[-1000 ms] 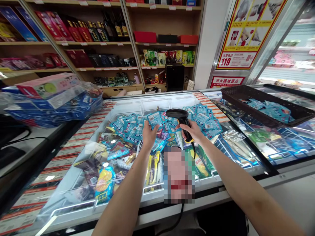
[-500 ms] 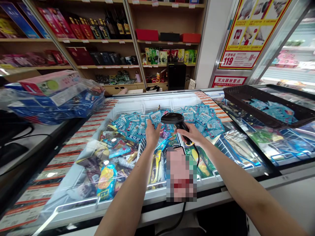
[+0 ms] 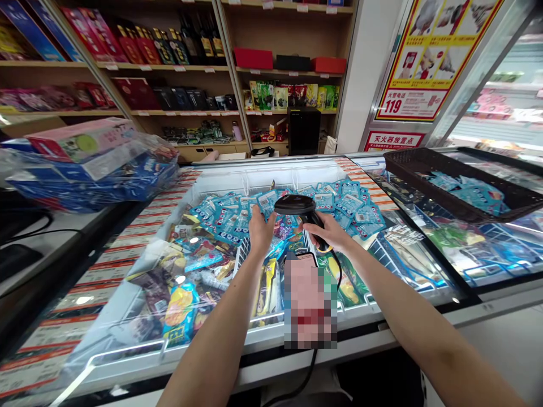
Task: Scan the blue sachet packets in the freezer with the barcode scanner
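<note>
Here, step in hand: scanning; the left hand [image 3: 261, 229] pinches a blue packet [image 3: 267, 202] by its lower edge, label up, over the open freezer chest [image 3: 220, 175].
Right hand: the right hand [image 3: 328, 232] is wrapped fully around the grip of the barcode scanner [image 3: 297, 206], whose head sits just at 3 o'clock of the packet, nearly touching it.
Packet's place: above the heap of like blue packets [image 3: 352, 203] at the chest's far end, at 12 o'clock from the person.
Next move, by my reckoning: tilt the scanner's window squarely onto the barcode, keeping the packet flat.
Edges: glass lid [image 3: 424, 249] at 2 o'clock, black basket [image 3: 458, 181] upon it; chest rim near the body.
Open room: above the chest; the scanner's cable [image 3: 311, 367] hangs at 6 o'clock and could snag the rim.
</note>
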`<action>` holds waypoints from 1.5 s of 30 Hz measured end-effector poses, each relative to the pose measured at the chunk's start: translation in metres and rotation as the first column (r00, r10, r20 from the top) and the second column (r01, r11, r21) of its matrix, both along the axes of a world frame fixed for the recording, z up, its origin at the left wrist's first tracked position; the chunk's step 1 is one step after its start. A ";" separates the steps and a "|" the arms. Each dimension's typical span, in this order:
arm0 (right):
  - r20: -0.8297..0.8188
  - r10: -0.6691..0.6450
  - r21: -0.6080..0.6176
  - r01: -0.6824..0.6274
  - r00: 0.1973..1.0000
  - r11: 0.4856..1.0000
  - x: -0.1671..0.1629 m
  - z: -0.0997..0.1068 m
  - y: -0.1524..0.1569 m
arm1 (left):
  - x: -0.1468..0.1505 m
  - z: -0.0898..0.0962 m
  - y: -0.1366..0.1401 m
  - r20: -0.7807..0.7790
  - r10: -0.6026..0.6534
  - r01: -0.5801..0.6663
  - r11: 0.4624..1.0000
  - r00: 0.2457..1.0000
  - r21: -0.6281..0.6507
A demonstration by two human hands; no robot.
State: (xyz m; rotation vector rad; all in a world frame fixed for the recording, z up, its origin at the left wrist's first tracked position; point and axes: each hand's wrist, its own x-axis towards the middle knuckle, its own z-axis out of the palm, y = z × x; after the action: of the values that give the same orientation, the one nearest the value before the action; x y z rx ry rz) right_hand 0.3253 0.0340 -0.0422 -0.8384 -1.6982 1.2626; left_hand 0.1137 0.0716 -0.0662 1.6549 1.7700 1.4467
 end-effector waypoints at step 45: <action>-0.396 -0.274 -0.210 0.204 0.877 0.956 0.019 0.005 0.015 | -0.005 0.017 -0.008 -0.634 -0.095 0.247 0.957 0.767 0.156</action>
State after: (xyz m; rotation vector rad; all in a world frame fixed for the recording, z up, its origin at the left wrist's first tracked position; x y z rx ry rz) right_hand 0.3445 0.0488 -0.0369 -0.7741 -1.1223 1.3086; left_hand 0.1084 0.0636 -0.0489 2.5808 1.7122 1.1194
